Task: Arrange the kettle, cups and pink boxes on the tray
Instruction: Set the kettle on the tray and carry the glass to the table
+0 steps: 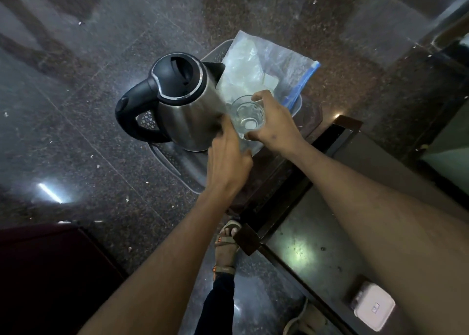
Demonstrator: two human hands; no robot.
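Lowering the glass cup (248, 117) pinched in the right hand (274, 124) beside the kettle (189, 103) on the tray (177, 162) risks tipping on the slippery plastic bag (266, 65), while the left hand (227, 162), open-fingered, holds nothing.

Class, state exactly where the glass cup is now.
The glass cup is held in the right hand, just right of the kettle, over the tray.

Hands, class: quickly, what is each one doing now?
Left hand: open, fingers by the kettle, holding nothing.
Right hand: closed on the glass cup.
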